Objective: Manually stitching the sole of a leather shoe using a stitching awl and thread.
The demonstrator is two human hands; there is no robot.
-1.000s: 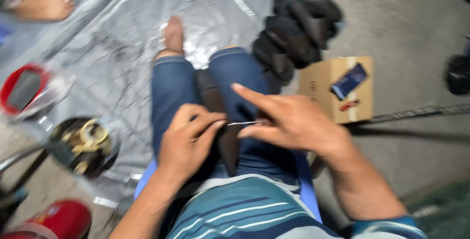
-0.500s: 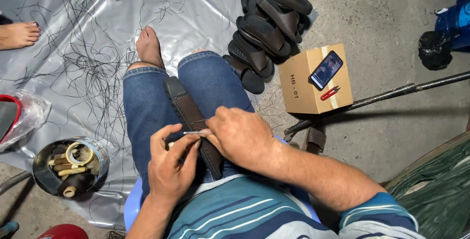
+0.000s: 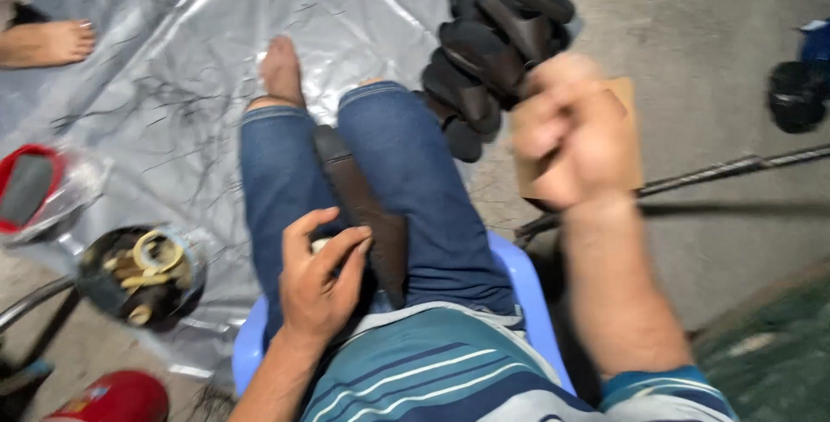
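Note:
I sit on a blue plastic stool (image 3: 527, 292) with a long dark brown strap (image 3: 367, 206) held between my jeans-clad knees. My left hand (image 3: 316, 279) rests on the strap near my lap, fingers curled around a small pale piece under them. My right hand (image 3: 566, 132) is raised up and to the right, blurred, fingers closed as if pinching something too thin to see. It hangs in front of a brown cardboard box (image 3: 627, 141).
A stack of dark sandal soles (image 3: 493, 41) lies beyond my right knee on a grey plastic sheet (image 3: 173, 85) strewn with thread. A dark bowl of rings and spools (image 3: 143, 271) sits left. Another person's bare foot (image 3: 52, 41) is at far left. A metal rod (image 3: 735, 167) lies right.
My right hand has left the strap and swung up and to the right, away from my left hand. The left hand stays on the strap.

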